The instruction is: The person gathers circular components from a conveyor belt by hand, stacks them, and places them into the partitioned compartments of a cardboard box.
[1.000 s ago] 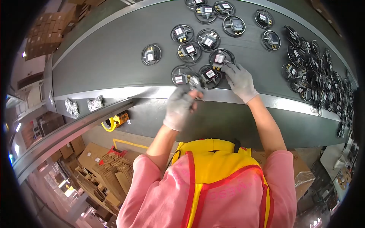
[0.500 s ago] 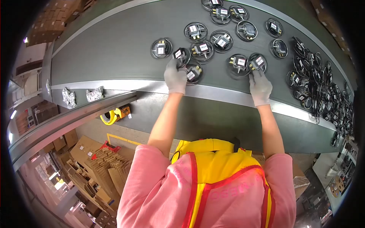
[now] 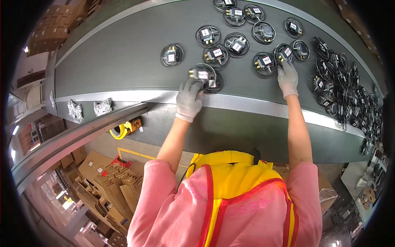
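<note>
My left hand (image 3: 189, 101), in a grey-white glove, grips the lower edge of a coiled thermostat (image 3: 202, 75). That thermostat is slightly blurred and partly covers another thermostat (image 3: 213, 84) by the belt's near edge. Gloved too, my right hand (image 3: 288, 79) has its fingertips closed on the lower part of a thermostat (image 3: 286, 52) with a white label and brass-coloured terminals. Just left of it lies another thermostat (image 3: 264, 62), its black tube wound in a ring. More coiled thermostats (image 3: 215, 54) lie spread beyond my hands, and a single one (image 3: 171, 55) sits farther left.
A dense heap of thermostats (image 3: 345, 90) covers the right end of the grey conveyor belt (image 3: 107, 61). A metal rail (image 3: 247, 101) runs along its near edge. Crumpled clear plastic bags (image 3: 103, 106) sit at left, above a yellow-orange device (image 3: 125, 128). Stacked cardboard (image 3: 119, 181) stands below.
My left hand has moved down and slightly left, while its thermostat shifted down over the one near the rail. My right hand and its thermostat have moved right and farther from me.
</note>
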`<state>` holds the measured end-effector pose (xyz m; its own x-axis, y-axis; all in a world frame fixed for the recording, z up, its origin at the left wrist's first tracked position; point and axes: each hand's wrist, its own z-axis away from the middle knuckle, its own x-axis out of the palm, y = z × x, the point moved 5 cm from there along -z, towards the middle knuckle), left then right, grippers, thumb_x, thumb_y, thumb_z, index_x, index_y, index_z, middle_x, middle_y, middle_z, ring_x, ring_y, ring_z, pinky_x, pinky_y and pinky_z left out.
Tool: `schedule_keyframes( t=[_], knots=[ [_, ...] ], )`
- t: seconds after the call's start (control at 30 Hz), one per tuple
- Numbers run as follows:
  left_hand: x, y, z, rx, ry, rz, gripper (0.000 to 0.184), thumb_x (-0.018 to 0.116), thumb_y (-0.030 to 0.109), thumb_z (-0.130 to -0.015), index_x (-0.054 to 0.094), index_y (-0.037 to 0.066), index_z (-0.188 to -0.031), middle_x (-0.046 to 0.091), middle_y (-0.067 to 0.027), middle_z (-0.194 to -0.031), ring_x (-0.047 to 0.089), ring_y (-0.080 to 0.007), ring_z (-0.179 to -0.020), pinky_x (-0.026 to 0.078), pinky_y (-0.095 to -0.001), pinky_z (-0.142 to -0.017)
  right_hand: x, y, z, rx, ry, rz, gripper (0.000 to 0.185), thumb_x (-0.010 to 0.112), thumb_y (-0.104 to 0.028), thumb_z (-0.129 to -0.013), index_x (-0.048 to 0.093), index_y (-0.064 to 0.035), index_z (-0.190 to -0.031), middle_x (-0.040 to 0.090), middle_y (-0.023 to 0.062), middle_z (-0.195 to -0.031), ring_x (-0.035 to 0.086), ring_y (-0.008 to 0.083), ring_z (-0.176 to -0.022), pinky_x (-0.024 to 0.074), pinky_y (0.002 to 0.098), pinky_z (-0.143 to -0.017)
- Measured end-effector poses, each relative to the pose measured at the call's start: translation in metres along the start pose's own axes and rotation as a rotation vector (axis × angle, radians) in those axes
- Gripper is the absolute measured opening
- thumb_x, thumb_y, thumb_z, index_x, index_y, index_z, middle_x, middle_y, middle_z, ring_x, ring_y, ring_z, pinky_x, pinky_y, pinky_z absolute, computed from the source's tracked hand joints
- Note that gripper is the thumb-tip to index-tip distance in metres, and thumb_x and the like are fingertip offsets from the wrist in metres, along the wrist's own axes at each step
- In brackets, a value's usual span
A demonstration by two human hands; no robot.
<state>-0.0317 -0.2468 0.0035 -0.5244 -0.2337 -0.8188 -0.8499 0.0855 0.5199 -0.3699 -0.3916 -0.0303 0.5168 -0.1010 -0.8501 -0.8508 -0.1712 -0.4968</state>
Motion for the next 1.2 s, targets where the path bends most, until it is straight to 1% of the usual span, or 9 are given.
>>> schedule_keyframes(
  t=[0.2, 0.33, 0.4, 0.6, 0.63, 0.77, 0.93, 1.03, 1.2],
  knots=[
    [-0.004, -0.001, -0.011, 0.258, -0.153, -0.053, 0.03, 0.067, 0.01, -0.069, 0.064, 0.012, -0.099, 0.057, -0.0067, -0.115, 0.054, -0.033, -0.102, 0.049, -0.0433, -0.081, 0.0, -0.016, 0.007, -0.042, 0.118, 0.031, 0.02, 0.058, -0.016, -0.085, 0.064, -0.0101, -0.103, 0.063, 0.014, -0.103, 0.061, 0.037, -0.089, 0.0498, 0.0445, -0.076],
    [0.001, 0.0, -0.015, 0.296, -0.169, -0.148, 0.029, 0.07, 0.012, -0.067, 0.065, 0.013, -0.096, 0.057, -0.006, -0.112, 0.055, -0.031, -0.102, 0.049, -0.0422, -0.08, 0.002, -0.065, 0.027, -0.417, -0.257, 0.095, 0.013, 0.064, -0.014, -0.079, 0.065, -0.0144, -0.091, 0.064, 0.0057, -0.103, 0.064, 0.0294, -0.08, 0.0518, 0.0419, -0.068],
    [-0.004, 0.006, -0.015, 0.313, -0.178, -0.206, 0.029, 0.072, 0.012, -0.067, 0.066, 0.013, -0.095, 0.057, -0.0074, -0.108, 0.056, -0.0303, -0.098, 0.05, -0.0409, -0.077, 0.002, -0.06, 0.029, -0.361, -0.201, 0.029, 0.013, 0.066, -0.014, -0.077, 0.065, -0.0134, -0.09, 0.063, 0.0042, -0.102, 0.063, 0.0288, -0.081, 0.0513, 0.0412, -0.068],
    [0.015, 0.009, 0.019, -0.489, 0.035, 0.441, 0.016, 0.068, 0.005, -0.08, 0.065, 0.008, -0.095, 0.06, -0.0081, -0.092, 0.058, -0.0155, -0.069, 0.048, -0.0273, -0.056, 0.008, -0.054, 0.031, -0.174, -0.118, -0.053, 0.014, 0.069, -0.017, -0.075, 0.064, -0.0128, -0.087, 0.062, 0.0034, -0.098, 0.062, 0.029, -0.082, 0.0495, 0.0405, -0.066],
    [0.007, 0.032, 0.014, -0.933, 0.0, 0.72, 0.011, 0.063, 0.004, -0.086, 0.062, 0.004, -0.097, 0.059, -0.0031, -0.08, 0.053, -0.0071, -0.061, 0.042, -0.0215, -0.05, 0.008, -0.054, 0.031, -0.174, -0.089, -0.077, 0.014, 0.07, -0.017, -0.075, 0.064, -0.0129, -0.087, 0.062, 0.0034, -0.098, 0.062, 0.0291, -0.082, 0.0492, 0.0405, -0.065],
    [0.024, 0.055, 0.016, -0.952, 0.09, 0.848, 0.01, 0.062, 0.005, -0.088, 0.059, 0.003, -0.098, 0.055, 0.0003, -0.068, 0.049, -0.0048, -0.055, 0.038, -0.0199, -0.046, 0.009, -0.055, 0.033, -0.145, -0.082, -0.078, 0.013, 0.07, -0.017, -0.075, 0.065, -0.013, -0.086, 0.062, 0.0034, -0.097, 0.062, 0.0299, -0.081, 0.0492, 0.041, -0.066],
    [0.02, 0.062, 0.028, -0.869, -0.167, 0.895, 0.012, 0.058, 0.01, -0.091, 0.058, 0.001, -0.1, 0.06, -0.0038, -0.078, 0.054, -0.0074, -0.059, 0.042, -0.0209, -0.047, 0.008, -0.058, 0.032, -0.142, -0.031, -0.176, 0.01, 0.068, -0.017, -0.08, 0.064, -0.0086, -0.083, 0.064, 0.0042, -0.095, 0.063, 0.0264, -0.068, 0.0483, 0.0369, -0.059],
    [0.008, 0.061, 0.036, -1.034, -0.157, 1.137, 0.013, 0.055, 0.014, -0.094, 0.057, 0.002, -0.099, 0.059, -0.0027, -0.08, 0.05, -0.0079, -0.057, 0.041, -0.0216, -0.046, 0.01, -0.061, 0.031, 0.602, -0.349, -0.954, 0.012, 0.063, -0.017, -0.086, 0.062, -0.0046, -0.087, 0.063, 0.0058, -0.086, 0.058, 0.0177, -0.055, 0.0443, 0.0305, -0.051],
    [-0.009, 0.038, 0.03, -1.057, 0.1, 1.362, 0.022, 0.059, 0.023, -0.094, 0.054, 0.005, -0.105, 0.056, -0.0015, -0.08, 0.048, -0.0086, -0.058, 0.04, -0.0223, -0.047, -0.003, -0.088, 0.005, 0.669, -0.259, -1.396, 0.026, 0.062, -0.024, -0.087, 0.057, -0.003, -0.101, 0.063, 0.0086, -0.083, 0.057, 0.0148, -0.055, 0.0423, 0.0269, -0.051]
  ],
)
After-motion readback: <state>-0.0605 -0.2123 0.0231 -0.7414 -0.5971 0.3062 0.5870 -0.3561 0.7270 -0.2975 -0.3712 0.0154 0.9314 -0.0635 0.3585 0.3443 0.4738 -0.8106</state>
